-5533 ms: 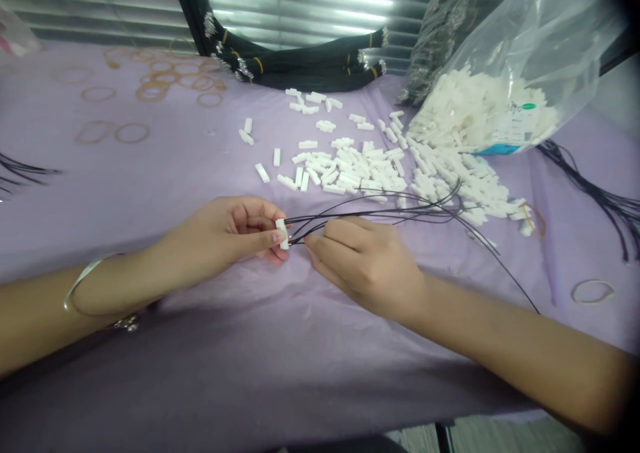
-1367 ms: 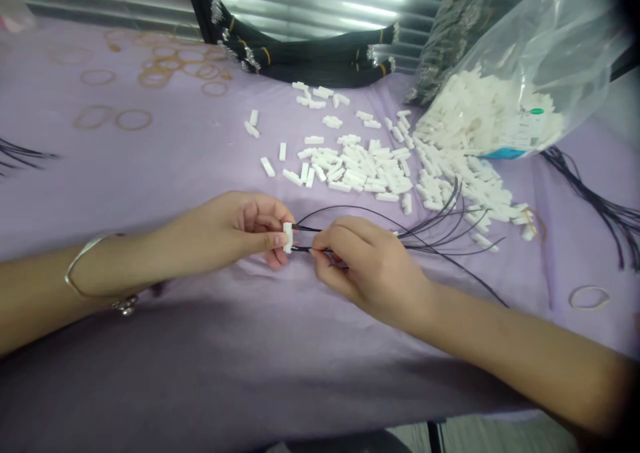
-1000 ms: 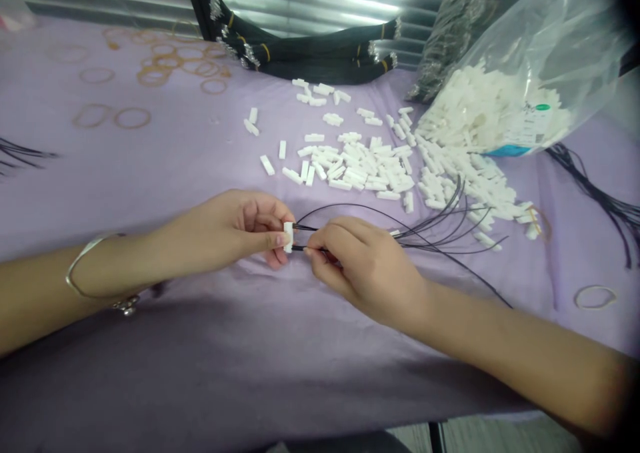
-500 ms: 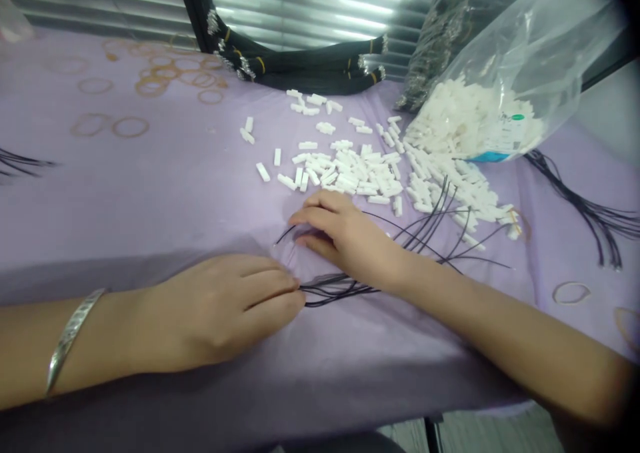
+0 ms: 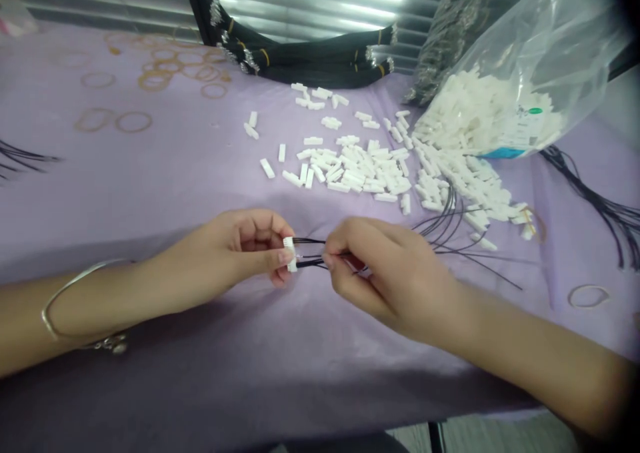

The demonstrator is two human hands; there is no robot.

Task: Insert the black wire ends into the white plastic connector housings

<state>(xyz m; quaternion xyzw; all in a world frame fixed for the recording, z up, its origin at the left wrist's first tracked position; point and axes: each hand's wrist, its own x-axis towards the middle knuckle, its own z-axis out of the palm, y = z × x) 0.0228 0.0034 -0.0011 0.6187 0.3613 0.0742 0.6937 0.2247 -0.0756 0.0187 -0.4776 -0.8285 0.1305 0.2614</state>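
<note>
Between the thumb and fingers of my left hand point(image 5: 240, 253) is a white connector housing point(image 5: 290, 254), held upright on its edge. Several thin black wires point(image 5: 311, 241) run from its right side toward my right hand point(image 5: 385, 273). The thumb and forefinger of that hand are pinched on a black wire close to the housing; the wire's tip is too small to make out clearly. Loose wire ends point(image 5: 450, 223) fan out behind my right hand over the cloth.
White connector housings point(image 5: 357, 166) lie scattered beyond my hands, beside a clear bag point(image 5: 500, 113) full of them. Bundled black wires point(image 5: 310, 66) lie along the back. Rubber bands point(image 5: 160, 69) are at the far left, with another wire bundle point(image 5: 595, 206) at right.
My left hand has turned over and risen, bringing the white housing into sight. My right hand has moved right and closed from a loose curl into a pinch on a wire.
</note>
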